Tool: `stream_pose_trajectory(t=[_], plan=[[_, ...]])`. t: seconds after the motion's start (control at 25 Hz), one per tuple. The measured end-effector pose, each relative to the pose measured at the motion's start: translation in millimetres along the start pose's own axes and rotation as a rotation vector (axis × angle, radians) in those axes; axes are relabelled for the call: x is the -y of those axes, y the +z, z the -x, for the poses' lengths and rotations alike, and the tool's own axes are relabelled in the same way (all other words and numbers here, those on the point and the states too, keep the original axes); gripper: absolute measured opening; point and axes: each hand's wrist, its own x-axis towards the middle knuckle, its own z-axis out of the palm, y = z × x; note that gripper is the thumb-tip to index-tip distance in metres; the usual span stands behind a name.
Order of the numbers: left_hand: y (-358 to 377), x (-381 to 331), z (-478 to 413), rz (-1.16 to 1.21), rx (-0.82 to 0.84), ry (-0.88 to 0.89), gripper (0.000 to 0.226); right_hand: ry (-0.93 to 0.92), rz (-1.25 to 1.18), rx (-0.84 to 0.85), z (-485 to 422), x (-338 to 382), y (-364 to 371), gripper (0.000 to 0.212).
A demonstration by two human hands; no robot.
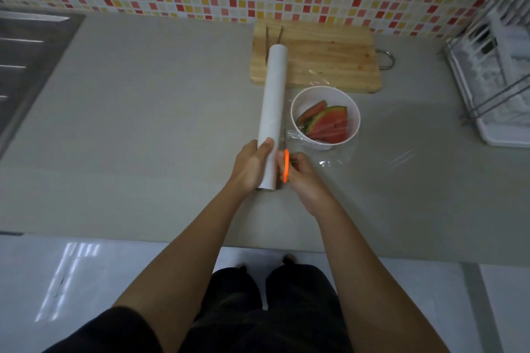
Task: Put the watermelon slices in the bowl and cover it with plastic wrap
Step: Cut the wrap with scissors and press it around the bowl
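Observation:
A white bowl (353, 116) stands on the grey counter and holds several watermelon slices (327, 125). A sheet of clear plastic wrap (338, 159) lies over the bowl and spreads onto the counter to its right. The long white plastic wrap roll (274, 94) lies just left of the bowl, its far end over the cutting board. My left hand (249, 167) grips the near end of the roll. My right hand (304, 178) holds orange-handled scissors (286, 165) right beside the roll, blades pointing away along the wrap's edge.
A wooden cutting board (321, 60) lies behind the bowl with two thin sticks (272, 34) at its far left corner. A steel sink (25, 66) is at the far left. A dish rack (493, 74) stands at the right. Mosaic tile wall behind.

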Motion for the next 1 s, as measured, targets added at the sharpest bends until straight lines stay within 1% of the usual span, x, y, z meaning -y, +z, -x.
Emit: stream_pose_trajectory(t=[0.12, 0.28, 0.32, 0.44, 0.52, 0.6, 0.68, 0.84, 0.92, 1.0], plan=[[-1, 1, 2, 0.004, 0.010, 0.002, 0.035, 0.038, 0.053, 0.025, -7, 15, 0, 0.025], [-4, -2, 3, -0.013, 0.021, -0.007, 0.044, 0.018, 0.036, 0.008, -20, 26, 2, 0.024], [-6, -1, 4, -0.012, 0.024, -0.009, 0.045, 0.021, 0.035, 0.005, -23, 27, 3, 0.025], [-12, 2, 4, 0.002, 0.044, -0.022, 0.049, 0.049, 0.029, 0.009, -33, 32, 7, 0.039], [-16, 3, 4, 0.016, 0.052, -0.035, 0.051, 0.037, 0.003, 0.013, -40, 33, 12, 0.036], [-22, 5, 5, 0.033, 0.057, -0.044, 0.048, 0.046, -0.005, -0.006, -46, 37, 16, 0.031], [-28, 7, 6, 0.037, 0.064, -0.052, 0.046, 0.065, 0.011, -0.033, -51, 40, 20, 0.032], [-40, 11, 8, 0.020, 0.080, -0.046, 0.049, -0.024, 0.025, -0.077, -56, 45, 25, 0.033], [-45, 10, 7, 0.022, 0.093, -0.045, 0.051, -0.002, 0.023, -0.073, -54, 50, 28, 0.036], [-51, 8, 3, 0.041, 0.101, -0.049, 0.046, 0.054, 0.036, -0.065, -50, 47, 28, 0.038]])
